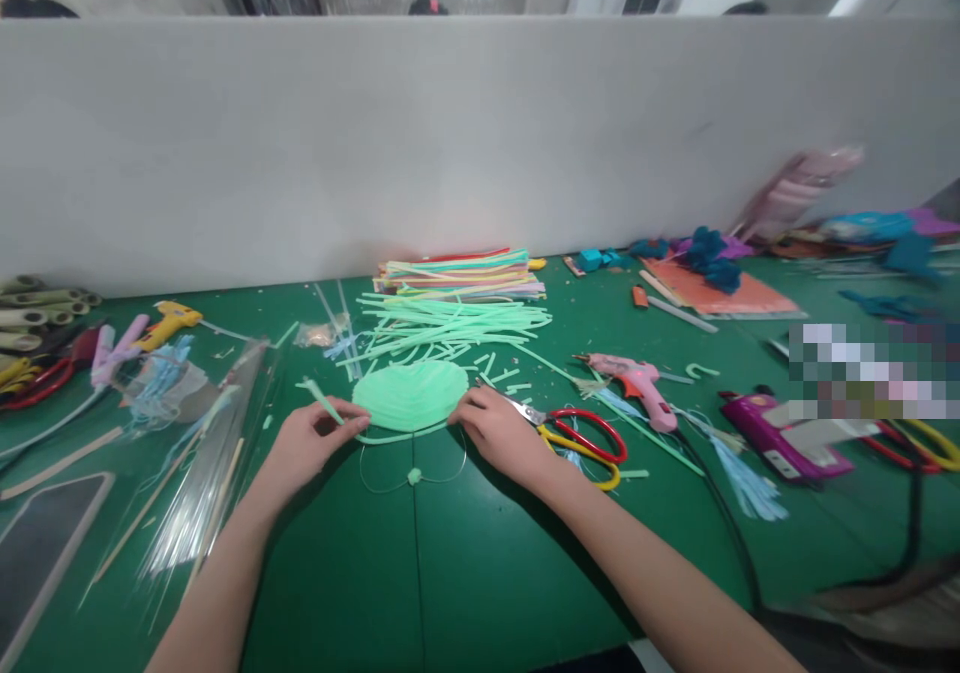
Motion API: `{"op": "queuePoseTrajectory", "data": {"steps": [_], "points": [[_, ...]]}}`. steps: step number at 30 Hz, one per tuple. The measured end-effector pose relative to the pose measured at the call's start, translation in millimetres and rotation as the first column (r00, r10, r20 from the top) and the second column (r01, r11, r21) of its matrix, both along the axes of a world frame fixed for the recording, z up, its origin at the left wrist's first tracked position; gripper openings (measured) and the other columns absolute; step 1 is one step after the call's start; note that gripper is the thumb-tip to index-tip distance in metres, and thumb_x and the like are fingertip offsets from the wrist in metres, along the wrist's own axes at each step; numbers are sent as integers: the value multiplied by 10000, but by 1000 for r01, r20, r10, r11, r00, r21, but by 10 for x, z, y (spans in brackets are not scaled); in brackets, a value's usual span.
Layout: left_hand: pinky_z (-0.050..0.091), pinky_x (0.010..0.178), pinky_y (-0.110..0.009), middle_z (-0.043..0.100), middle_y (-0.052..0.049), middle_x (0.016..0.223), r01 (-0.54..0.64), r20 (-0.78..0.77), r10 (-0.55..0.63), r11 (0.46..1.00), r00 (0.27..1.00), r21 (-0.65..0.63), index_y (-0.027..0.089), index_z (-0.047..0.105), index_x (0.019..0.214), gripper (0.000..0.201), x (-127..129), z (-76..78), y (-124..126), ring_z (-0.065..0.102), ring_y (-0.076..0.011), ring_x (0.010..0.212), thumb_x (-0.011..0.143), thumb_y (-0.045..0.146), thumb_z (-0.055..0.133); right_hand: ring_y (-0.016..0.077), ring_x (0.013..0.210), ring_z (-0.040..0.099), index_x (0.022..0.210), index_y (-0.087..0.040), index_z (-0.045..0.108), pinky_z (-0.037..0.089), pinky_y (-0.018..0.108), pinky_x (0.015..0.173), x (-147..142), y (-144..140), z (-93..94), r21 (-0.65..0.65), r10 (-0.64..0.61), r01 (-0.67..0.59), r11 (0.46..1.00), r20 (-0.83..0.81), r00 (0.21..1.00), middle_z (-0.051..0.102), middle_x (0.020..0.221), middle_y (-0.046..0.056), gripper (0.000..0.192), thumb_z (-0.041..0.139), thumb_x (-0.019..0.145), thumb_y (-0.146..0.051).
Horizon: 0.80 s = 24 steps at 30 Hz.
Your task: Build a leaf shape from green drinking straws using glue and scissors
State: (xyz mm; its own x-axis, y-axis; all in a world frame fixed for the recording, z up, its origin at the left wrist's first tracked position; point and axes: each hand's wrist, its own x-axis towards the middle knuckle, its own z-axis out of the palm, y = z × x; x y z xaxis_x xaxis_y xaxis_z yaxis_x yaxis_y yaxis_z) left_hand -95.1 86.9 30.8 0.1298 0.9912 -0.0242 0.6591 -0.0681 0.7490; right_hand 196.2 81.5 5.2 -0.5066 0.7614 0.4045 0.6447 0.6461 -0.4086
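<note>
A green table (337, 573) has a pale partition (450, 133) along its far side. Between my hands lies a mint-green disc (409, 393): my left hand (316, 441) pinches a green strip (322, 400); my right hand (495, 431) bends at the disc's right edge, grip unclear.

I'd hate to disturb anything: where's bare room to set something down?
Widest: the green tabletop between the bare left forearm and right forearm. Smaller: between the mint-green strip pile and small orange stub. Crowded: behind the mint-green ribbed oval, and around the clear plastic sheet.
</note>
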Motion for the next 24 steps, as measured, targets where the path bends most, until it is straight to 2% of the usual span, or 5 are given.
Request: {"op": "queuePoseTrajectory", "data": {"steps": [4,7,14,19,24], "points": [[468,757,-316,736,-38,929,29,-74,-27,999,997,38,249,744,836,310,-119,76,-11,647,-225,844,771,534,642,187,861,574,920,-184,698,481,319,828,-2,-4,7,-5,2,-2,1000,0,1000,632,885,66,246,524,876,-15],[476,784,-312,736,-25,931,60,-109,-53,996,993,62,271,746,803,275,-201,101,-14,652,-225,872,778,522,637,193,862,575,916,-185,700,483,321,816,-7,-4,6,-9,-3,3,1000,-1,1000,634,881,69,250,521,876,-15],[454,868,-327,729,-35,921,75,-184,-43,983,982,169,266,735,806,261,-152,11,23,639,-229,921,807,491,602,192,868,576,909,-189,701,479,340,849,-8,-1,3,-17,-4,4,1000,-3,1000,637,885,67,254,519,877,-13],[459,761,-319,719,-25,875,7,-224,24,991,974,137,250,703,787,257,-138,-73,81,637,-217,811,792,484,596,196,869,565,911,-181,696,481,326,819,-15,-1,5,-22,-8,8,1000,0,1000,632,891,71,245,519,879,-14],[444,672,-293,707,-10,840,-28,-255,49,996,966,83,239,681,764,241,-109,-49,83,626,-195,733,776,463,593,199,877,557,907,-181,676,475,334,830,-21,-1,-21,-29,-20,20,999,-4,1000,622,889,66,237,505,889,-18]]}}
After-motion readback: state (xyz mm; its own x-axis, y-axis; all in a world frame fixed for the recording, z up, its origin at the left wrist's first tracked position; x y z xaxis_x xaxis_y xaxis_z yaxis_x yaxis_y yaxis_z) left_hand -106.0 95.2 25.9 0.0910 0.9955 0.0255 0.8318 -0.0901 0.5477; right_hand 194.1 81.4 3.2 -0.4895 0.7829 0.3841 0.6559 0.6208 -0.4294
